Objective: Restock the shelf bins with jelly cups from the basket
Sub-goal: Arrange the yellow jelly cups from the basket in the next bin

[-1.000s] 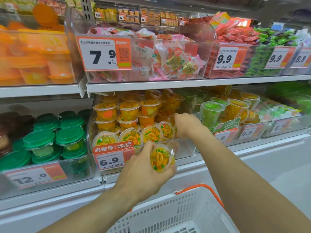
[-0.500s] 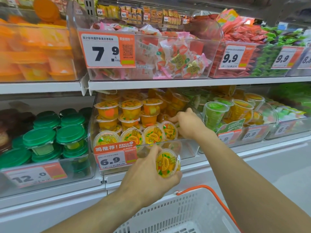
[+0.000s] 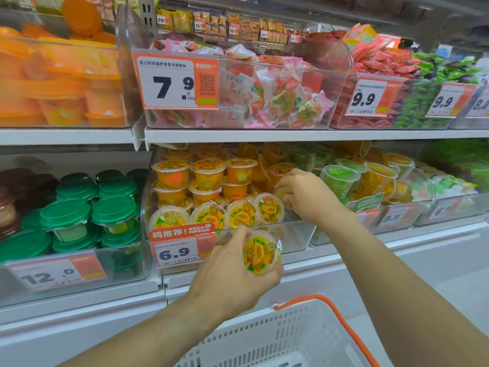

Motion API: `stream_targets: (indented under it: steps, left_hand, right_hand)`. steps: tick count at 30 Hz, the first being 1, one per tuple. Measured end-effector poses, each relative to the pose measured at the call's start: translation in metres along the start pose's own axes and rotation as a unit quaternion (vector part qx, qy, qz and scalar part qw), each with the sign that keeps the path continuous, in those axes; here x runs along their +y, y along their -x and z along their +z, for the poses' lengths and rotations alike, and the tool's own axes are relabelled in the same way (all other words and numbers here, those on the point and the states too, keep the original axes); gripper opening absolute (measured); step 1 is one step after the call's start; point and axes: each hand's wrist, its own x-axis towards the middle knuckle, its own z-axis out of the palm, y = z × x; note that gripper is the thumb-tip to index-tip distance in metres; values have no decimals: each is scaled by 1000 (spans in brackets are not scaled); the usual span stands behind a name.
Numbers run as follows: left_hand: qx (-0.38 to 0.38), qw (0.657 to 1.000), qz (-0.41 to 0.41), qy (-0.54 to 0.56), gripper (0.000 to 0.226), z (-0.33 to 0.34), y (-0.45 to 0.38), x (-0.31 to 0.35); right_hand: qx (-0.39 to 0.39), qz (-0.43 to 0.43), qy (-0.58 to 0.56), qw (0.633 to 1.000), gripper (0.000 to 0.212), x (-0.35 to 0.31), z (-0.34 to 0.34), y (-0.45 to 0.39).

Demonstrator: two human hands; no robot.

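**Shop shelving, two tiers, jelly section**

Upper white shelf (image 3: 291, 135): is carrying a clear bin (image 3: 333, 75) of pink-wrapped sweets behind a 7.9 price tag (image 3: 177, 82), with orange-lidded tubs (image 3: 60, 83) to its left and red and green packets to its right.

Lower shelf: a clear jelly-cup bin (image 3: 299, 234) is showing a 6.9 price label (image 3: 181, 247); orange fruit jelly cups (image 3: 209, 173) are standing stacked at the back and lying on their sides in the front row. Green-lidded tubs (image 3: 66, 213) are sitting in the bin to the left, green jelly cups (image 3: 340, 178) to the right.

Hands: the left hand (image 3: 232, 276) is gripping a jelly cup (image 3: 260, 252) in curled fingers, just in front of the bin's front wall. The right hand (image 3: 307, 194) is reaching inside the bin, fingers curled around a second jelly cup (image 3: 283, 194) beside the front row.

Foreground: a white perforated basket (image 3: 277, 337) with an orange handle (image 3: 336, 319) is sitting below the hands; its contents are out of sight.
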Motion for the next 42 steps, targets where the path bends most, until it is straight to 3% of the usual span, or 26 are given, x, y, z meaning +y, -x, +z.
stream_targets:
  steps: [4, 7, 9, 12, 14, 16, 21, 27, 32, 35, 39, 42]
  left_hand:
    - [7, 1000, 2, 14, 48, -2, -3, 0]
    - [11, 1000, 6, 21, 47, -4, -3, 2]
    - [16, 999, 9, 29, 46, -4, -4, 2]
    - [21, 998, 14, 53, 50, -5, -7, 4]
    - [20, 998, 16, 59, 53, -4, -9, 4]
    - [17, 998, 18, 62, 53, -2, -9, 5]
    - [-10, 999, 27, 19, 50, 4, -5, 6]
    - [-61, 998, -3, -23, 57, 31, -3, -12]
    - [-218, 973, -79, 1, 48, 103, 28, -78]
    - [-269, 955, -123, 1, 54, 156, 65, -129]
    - [-327, 922, -210, -9, 69, 232, 129, -200]
    - [-316, 916, -242, -49, 79, 267, 165, -234]
  right_hand:
    - [-9, 35, -26, 999, 31, -2, -31, 6]
    - [26, 49, -58, 997, 30, -6, -50, 15]
    - [39, 60, -133, 989, 27, -9, -59, 22]
    - [-33, 114, -372, 921, 23, -20, -65, 37]
    - [-99, 127, -467, 869, 22, -27, -60, 47]
    - [-129, 128, -516, 837, 23, -33, -50, 56]
    - [-106, 162, -562, 804, 30, -40, -27, 74]
    - [-109, 268, -681, 673, 35, -47, 23, 109]
    - [-205, 374, -688, 587, 25, -41, 121, 167]
    - [-274, 435, -641, 570, 15, -42, 189, 221]
    - [-328, 552, -541, 543, 33, -53, 273, 301]
    - [-339, 592, -496, 537, 39, -68, 316, 338]
